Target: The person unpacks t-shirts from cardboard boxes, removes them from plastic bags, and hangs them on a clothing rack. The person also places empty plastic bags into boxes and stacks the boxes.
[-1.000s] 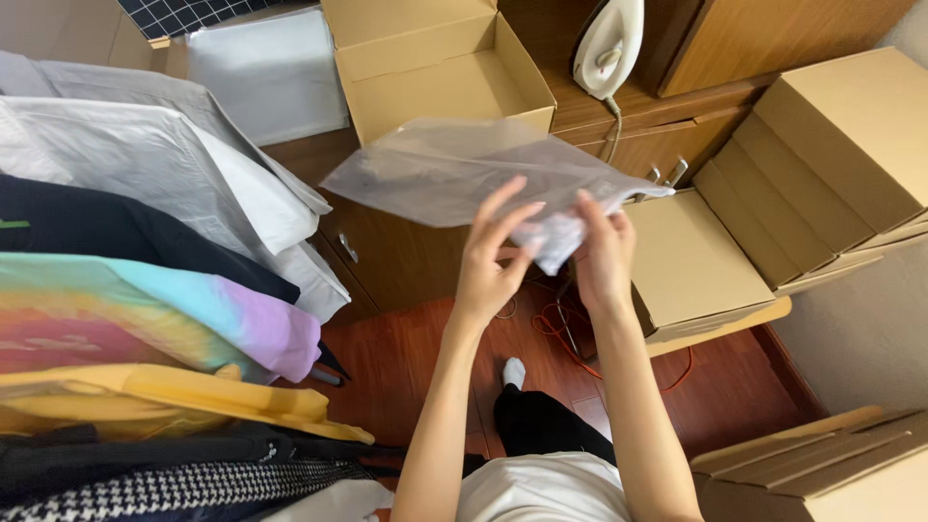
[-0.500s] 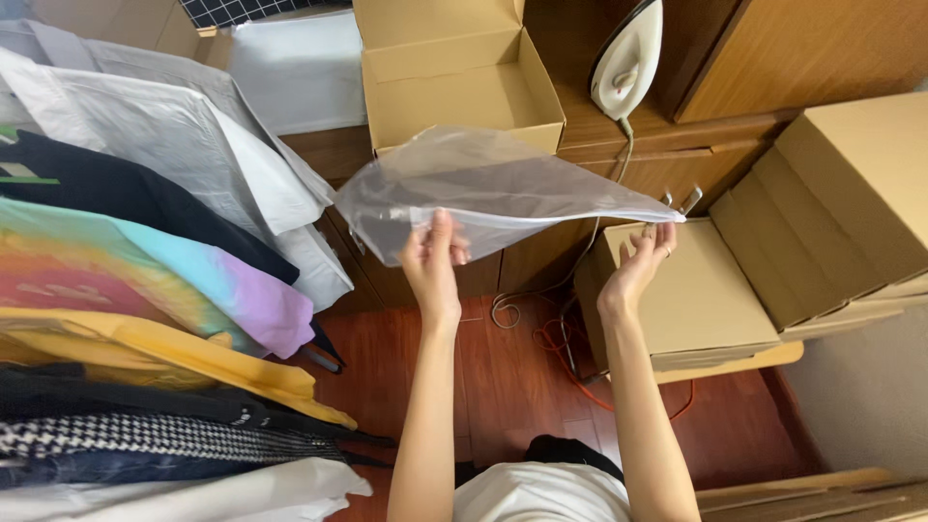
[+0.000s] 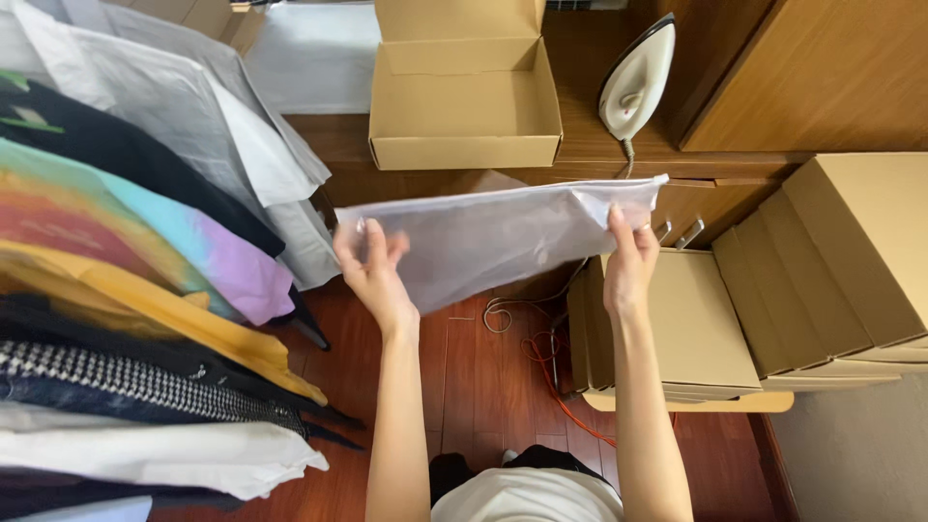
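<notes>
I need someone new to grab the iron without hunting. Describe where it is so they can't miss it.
Start at the long wooden counter along the far wall, above the hands holding a clear plastic bag. An open empty cardboard box sits on it; the iron stands just right of that box. It is the only white, pointed, smooth-shelled thing among brown cardboard, with a cord trailing down.

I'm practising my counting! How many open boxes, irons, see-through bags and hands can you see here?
open cardboard box: 1
iron: 1
see-through bag: 1
hands, both holding the bag: 2 (left hand, right hand)
Total: 5
</notes>
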